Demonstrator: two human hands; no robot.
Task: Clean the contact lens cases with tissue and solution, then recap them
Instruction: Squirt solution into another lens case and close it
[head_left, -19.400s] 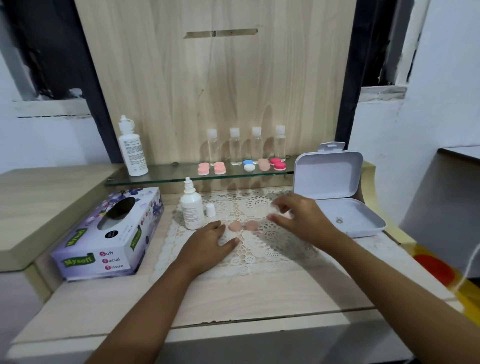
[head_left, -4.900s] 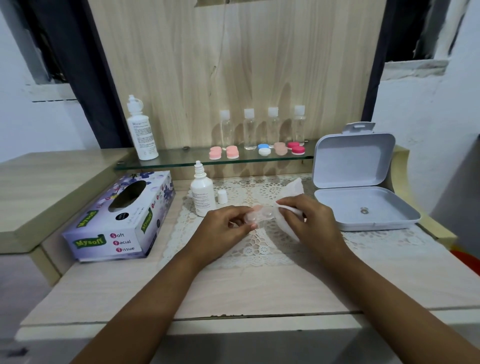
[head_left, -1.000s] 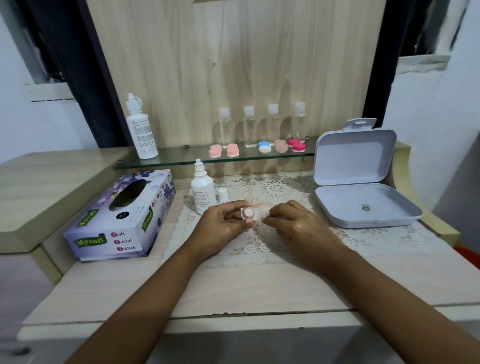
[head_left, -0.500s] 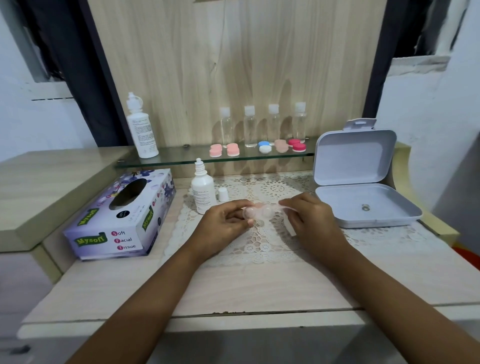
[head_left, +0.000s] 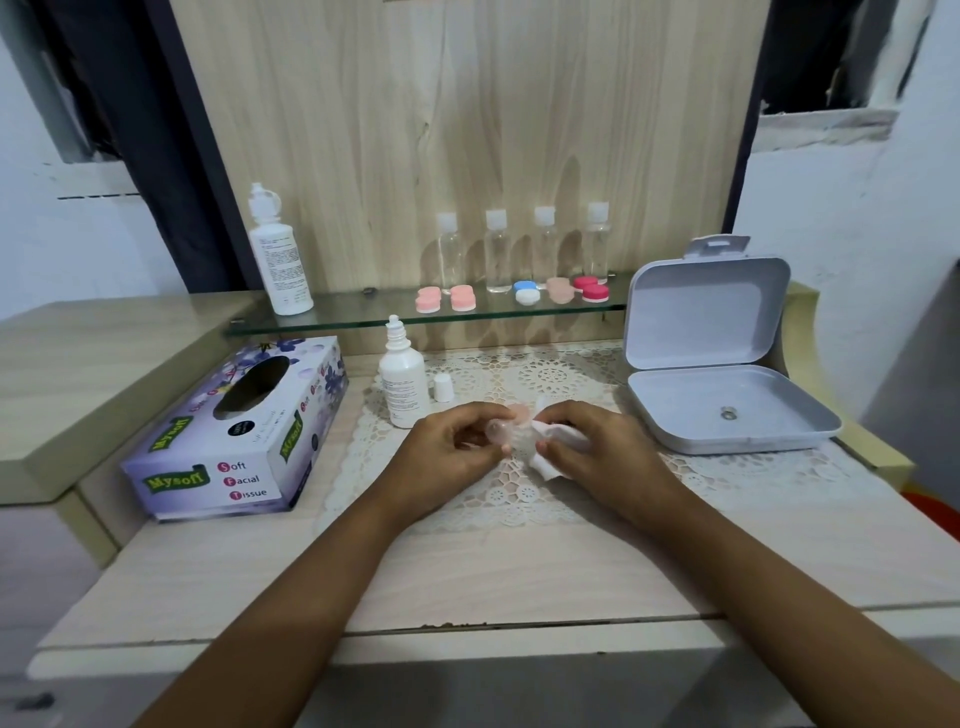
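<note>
Over the lace mat, my left hand pinches a clear, uncapped contact lens case at its left end. My right hand grips a crumpled white tissue and holds it against the case's right well. A pale pink cap shows just behind the case. The small solution bottle stands uncapped at the mat's back left, with its white cap beside it. Several capped lens cases in pink, blue-white and red lie on the glass shelf.
A purple tissue box sits at the left. An open grey plastic box stands at the right. On the shelf are a tall white bottle and several clear small bottles. The table's front edge is near me.
The tissue, hidden in my right hand a second ago, now shows against the case's right well. My right hand has shifted slightly around the case; my left hand keeps its hold.
</note>
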